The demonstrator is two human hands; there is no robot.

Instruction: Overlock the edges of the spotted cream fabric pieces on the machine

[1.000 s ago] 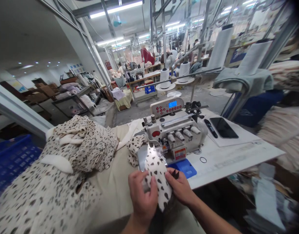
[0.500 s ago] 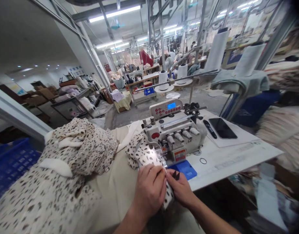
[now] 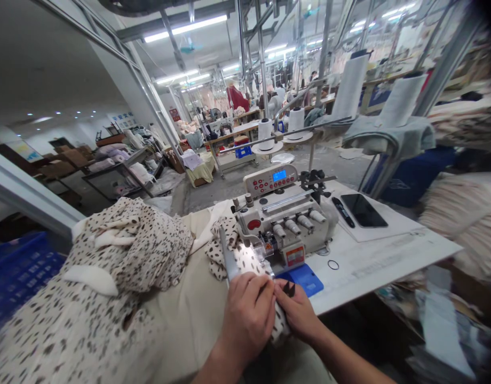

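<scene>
A cream fabric piece with black spots [image 3: 245, 257] runs under the presser foot of a white overlock sewing machine [image 3: 285, 218]. My left hand [image 3: 249, 314] lies curled over the fabric just in front of the machine and presses it down. My right hand [image 3: 295, 309] pinches the fabric's right edge beside a blue plate [image 3: 305, 278], and a small black clip shows by its thumb. The part of the fabric under both hands is hidden.
A heap of the same spotted cloth [image 3: 121, 256] fills the table's left side, next to a blue crate [image 3: 17, 272]. A black phone [image 3: 363, 209] and a dark pen lie on the white tabletop [image 3: 373, 256] right of the machine. Thread cones [image 3: 265, 133] stand behind.
Both hands have slid forward towards the machine, feeding the spotted fabric in; less of it shows in front of the presser foot. My left hand now covers the piece.
</scene>
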